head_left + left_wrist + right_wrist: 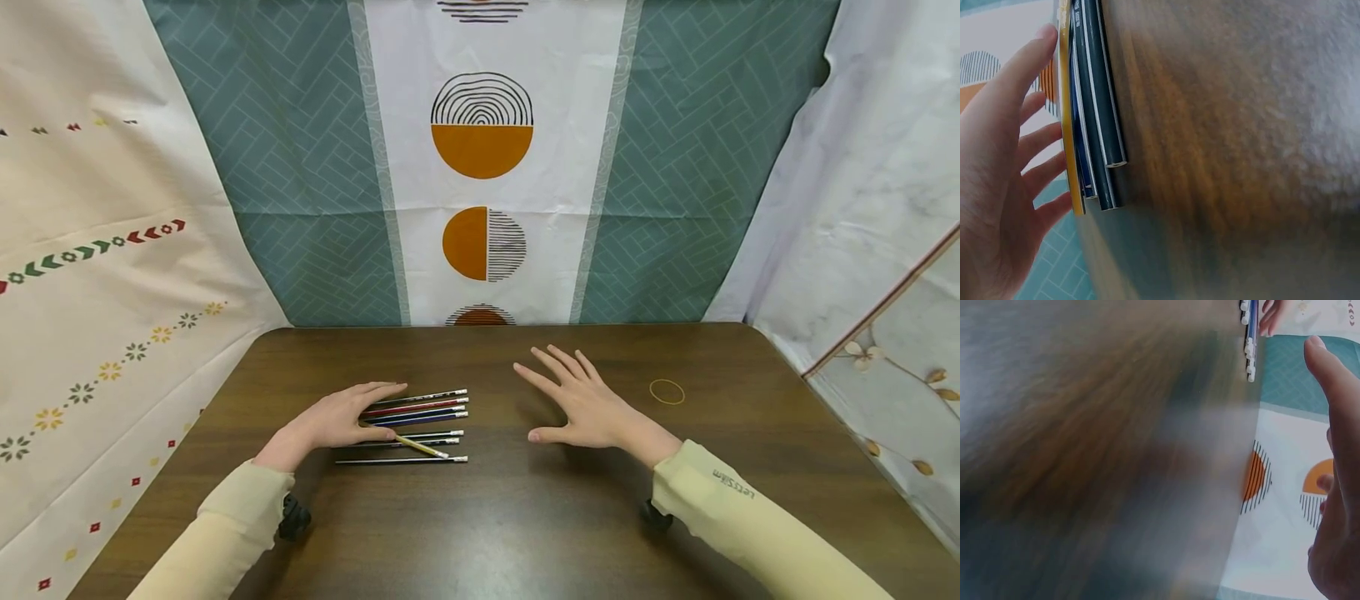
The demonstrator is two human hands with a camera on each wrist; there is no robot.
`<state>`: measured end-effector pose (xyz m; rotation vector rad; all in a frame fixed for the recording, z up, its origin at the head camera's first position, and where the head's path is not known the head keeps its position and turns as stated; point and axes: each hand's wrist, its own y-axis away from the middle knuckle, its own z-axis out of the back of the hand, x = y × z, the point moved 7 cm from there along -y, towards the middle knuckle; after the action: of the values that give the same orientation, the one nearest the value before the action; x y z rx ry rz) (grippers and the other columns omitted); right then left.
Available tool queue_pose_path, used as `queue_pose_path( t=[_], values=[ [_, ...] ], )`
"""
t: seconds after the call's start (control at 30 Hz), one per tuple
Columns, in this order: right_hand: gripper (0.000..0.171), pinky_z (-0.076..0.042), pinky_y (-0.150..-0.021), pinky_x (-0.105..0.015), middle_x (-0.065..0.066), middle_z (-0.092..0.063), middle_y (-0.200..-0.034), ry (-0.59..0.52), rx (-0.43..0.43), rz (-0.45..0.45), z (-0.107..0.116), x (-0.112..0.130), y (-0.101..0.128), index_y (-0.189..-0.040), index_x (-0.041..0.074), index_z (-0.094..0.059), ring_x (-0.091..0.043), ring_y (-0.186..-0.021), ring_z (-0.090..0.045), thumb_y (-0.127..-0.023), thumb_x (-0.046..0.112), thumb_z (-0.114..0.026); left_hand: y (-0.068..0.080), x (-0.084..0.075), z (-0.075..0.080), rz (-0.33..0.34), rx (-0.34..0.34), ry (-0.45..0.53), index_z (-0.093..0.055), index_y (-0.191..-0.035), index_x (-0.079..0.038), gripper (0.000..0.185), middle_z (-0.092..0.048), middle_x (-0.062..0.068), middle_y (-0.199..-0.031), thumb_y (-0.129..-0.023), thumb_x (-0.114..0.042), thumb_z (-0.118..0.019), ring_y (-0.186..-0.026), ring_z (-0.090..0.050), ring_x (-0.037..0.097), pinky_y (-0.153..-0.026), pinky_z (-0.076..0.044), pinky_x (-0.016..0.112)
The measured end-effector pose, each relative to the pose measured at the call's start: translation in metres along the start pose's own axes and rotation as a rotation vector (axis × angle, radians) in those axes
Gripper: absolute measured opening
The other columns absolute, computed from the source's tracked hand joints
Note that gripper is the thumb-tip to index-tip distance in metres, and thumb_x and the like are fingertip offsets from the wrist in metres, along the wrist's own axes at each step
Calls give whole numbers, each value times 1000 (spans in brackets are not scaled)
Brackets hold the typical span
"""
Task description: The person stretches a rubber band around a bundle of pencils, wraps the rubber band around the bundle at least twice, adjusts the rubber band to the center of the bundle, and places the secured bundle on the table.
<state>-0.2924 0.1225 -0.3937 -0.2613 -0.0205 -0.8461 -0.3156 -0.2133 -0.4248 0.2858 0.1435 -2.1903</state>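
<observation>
Several pencils lie side by side on the brown table, eraser ends toward the right in the head view. Among them are a red pencil (423, 407), a blue pencil (431, 418) and a black pencil (401, 461) nearest the front. A yellow pencil (422, 447) lies slanted across the dark ones. My left hand (339, 419) is over the pencils' left ends, fingers spread and thumb beside the yellow pencil. In the left wrist view the fingers stand apart behind that yellow pencil (1067, 119). My right hand (588, 408), fingers spread, hovers over the table right of the pencils, holding nothing.
A thin yellow rubber band (667, 392) lies on the table (570, 533) to the right of my right hand. Patterned cloths hang around it: a teal and white curtain (300, 150) behind, a cream cloth (97, 275) at left, a marbled sheet (862, 250) at right.
</observation>
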Motion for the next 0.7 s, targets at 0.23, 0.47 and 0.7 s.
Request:
queue_pose_path(
  t=[0.23,0.47,0.7],
  values=[
    [92,-9,-119,-66,-4,-13,-167,-60,30,0,-11,4,-19,-159,33,-14,-30,-155,-9,-87,65,-62,-4,1,0,-8,-19,0,-47,-148,-21,76,-55,10,-141,-86,-61,-66,-128,-55,33,-101,-47,57],
    [92,-9,-120,-64,-2,-15,-167,-71,64,-3,-21,9,-33,-159,35,-12,-28,-155,-11,-87,71,-56,-7,1,-2,-16,-55,-28,-55,-141,-21,68,-60,7,-128,-85,-58,-69,-115,-58,26,-95,-51,50],
    [91,-11,-119,-65,-4,-17,-167,-81,81,5,-25,16,-43,-159,35,-11,-31,-155,-12,-87,71,-55,-10,-5,-1,-41,-102,-44,-64,-130,-20,51,-62,1,-113,-89,-49,-69,-97,-56,15,-82,-51,39]
  ],
)
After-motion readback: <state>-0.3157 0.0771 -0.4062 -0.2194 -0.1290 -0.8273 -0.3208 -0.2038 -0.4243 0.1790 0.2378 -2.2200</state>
